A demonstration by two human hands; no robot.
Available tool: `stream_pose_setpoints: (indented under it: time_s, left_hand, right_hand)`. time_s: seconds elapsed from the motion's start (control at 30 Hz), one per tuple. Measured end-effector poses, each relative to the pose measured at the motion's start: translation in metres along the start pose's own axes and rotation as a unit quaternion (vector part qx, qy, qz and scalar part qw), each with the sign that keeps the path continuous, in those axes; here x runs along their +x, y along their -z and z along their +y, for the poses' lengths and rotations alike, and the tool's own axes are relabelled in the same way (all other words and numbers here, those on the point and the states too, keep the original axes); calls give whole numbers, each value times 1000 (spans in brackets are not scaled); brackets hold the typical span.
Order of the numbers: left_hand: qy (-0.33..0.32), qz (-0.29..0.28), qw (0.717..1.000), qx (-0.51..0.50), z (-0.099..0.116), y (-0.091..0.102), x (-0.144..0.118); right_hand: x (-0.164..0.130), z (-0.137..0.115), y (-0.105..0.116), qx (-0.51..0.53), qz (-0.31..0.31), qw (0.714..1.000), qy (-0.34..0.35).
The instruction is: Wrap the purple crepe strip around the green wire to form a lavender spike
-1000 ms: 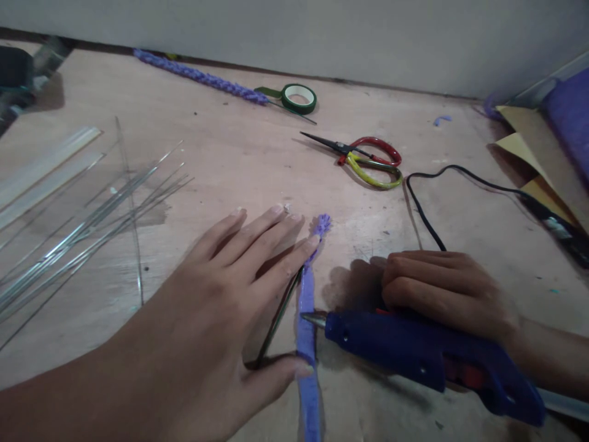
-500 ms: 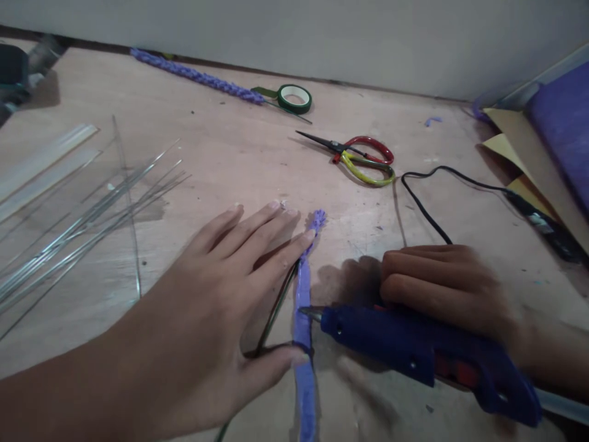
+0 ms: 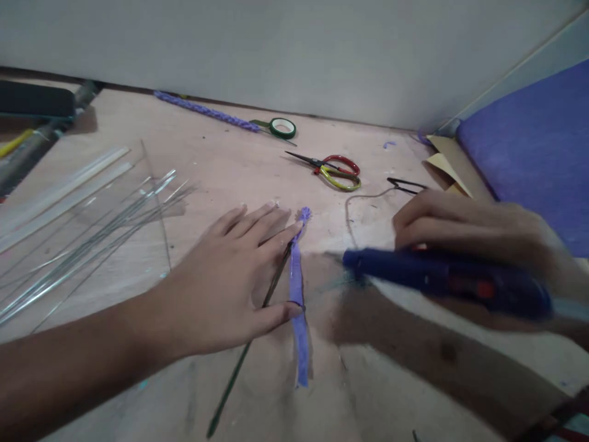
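My left hand (image 3: 230, 279) lies flat on the wooden table (image 3: 221, 166) with fingers spread. Its thumb and little finger press on a purple paper strip (image 3: 298, 307) that has a small frilled tip. A thin dark green wire stem (image 3: 248, 344) runs under the palm, beside the strip. My right hand (image 3: 464, 230) grips a blue hot glue gun (image 3: 432, 279), blurred and lifted above the table. The nozzle points left, a short way right of the strip and apart from it.
Red and yellow scissors (image 3: 334, 170), a green tape roll (image 3: 282, 127) and a braided purple cord (image 3: 207, 112) lie near the wall. Thin metal wires (image 3: 92, 236) and clear glue sticks (image 3: 59, 193) lie at left. Purple fabric (image 3: 529, 153) and tan paper (image 3: 448, 161) sit at right.
The glue gun has lifted and pulled right, away from the strip, which its nozzle touched before. My left hand stays pressed on the strip. The camera has tilted up.
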State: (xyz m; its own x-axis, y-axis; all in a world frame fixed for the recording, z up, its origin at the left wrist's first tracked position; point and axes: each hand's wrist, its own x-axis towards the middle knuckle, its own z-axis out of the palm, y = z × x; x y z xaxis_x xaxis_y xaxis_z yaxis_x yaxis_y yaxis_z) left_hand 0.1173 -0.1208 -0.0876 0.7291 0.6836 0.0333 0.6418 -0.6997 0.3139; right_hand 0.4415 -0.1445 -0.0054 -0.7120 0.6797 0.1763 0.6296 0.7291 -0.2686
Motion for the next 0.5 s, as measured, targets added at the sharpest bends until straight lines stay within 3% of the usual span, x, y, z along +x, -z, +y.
stream_pose_setpoints:
  time_s: [0.07, 0.13, 0.17, 0.27, 0.37, 0.5]
  left_hand:
    - [-1, 0, 1000, 6, 1, 1, 1]
    - [2, -2, 1000, 15, 1, 1, 1]
    - [4, -5, 1000, 21, 1, 1, 1]
    - [5, -10, 999, 31, 1, 1, 0]
    - [3, -13, 999, 29, 2, 2, 0]
    - [7, -19, 1000, 21, 3, 4, 1]
  right_hand:
    - [-13, 31, 3, -132, 30, 991, -16]
    - [-26, 67, 0, -227, 6, 971, -71]
    - [-33, 83, -3, -251, -18, 961, -112]
    - [-47, 119, -12, -244, -26, 963, -107]
    - [-45, 123, -13, -235, -34, 967, -88]
    - [-8, 84, -16, -231, -7, 970, -76]
